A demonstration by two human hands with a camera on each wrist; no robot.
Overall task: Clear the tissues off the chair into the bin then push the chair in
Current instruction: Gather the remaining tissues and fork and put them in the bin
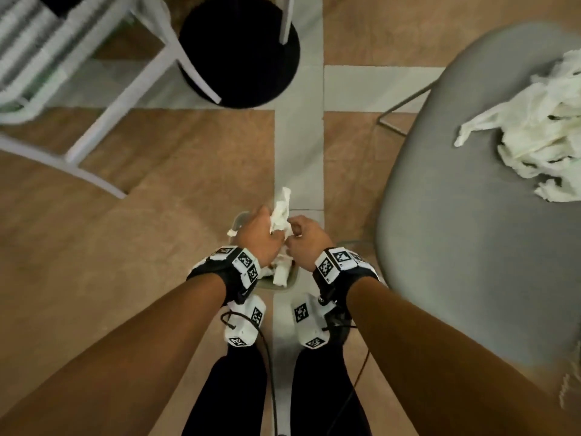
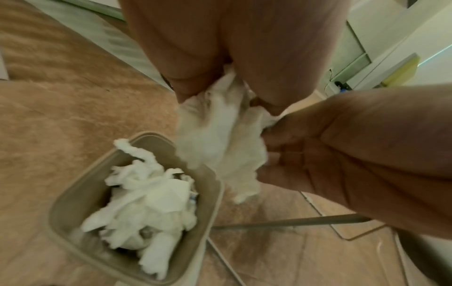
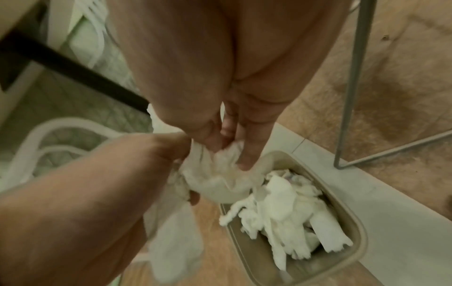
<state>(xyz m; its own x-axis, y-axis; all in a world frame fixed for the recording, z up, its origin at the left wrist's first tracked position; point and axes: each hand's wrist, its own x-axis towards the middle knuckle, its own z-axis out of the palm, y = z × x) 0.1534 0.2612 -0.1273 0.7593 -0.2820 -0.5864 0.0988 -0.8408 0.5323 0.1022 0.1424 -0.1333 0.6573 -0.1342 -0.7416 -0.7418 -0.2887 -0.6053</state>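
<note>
Holding one wad of tissue (image 1: 280, 215) over the bin (image 2: 73, 195), both hands together.

L. hand (image 1: 256, 236) curls its fingers round the wad; r. hand (image 1: 306, 236) pinches its near edge w/ thumb and fingertips (image 3: 247, 156), so both grips are closed on the same piece. Bin lies directly below the grips, partly hidden by them in the head view, already holding crumpled tissues (image 2: 146, 209). Wad hangs w/ its long axis roughly vertical; its lower tail dangles outside the bin's rim on the l. hand's side, so release likely needs a small shift toward bin centre or the tail may drape over the edge. Remaining pile of tissues (image 1: 540, 136) sits on the grey chair (image 1: 456, 247) seat, off to the r. of both grips; r. hand is nearer, so it looks the likelier to fetch next. Chair not yet pushed in.
</note>
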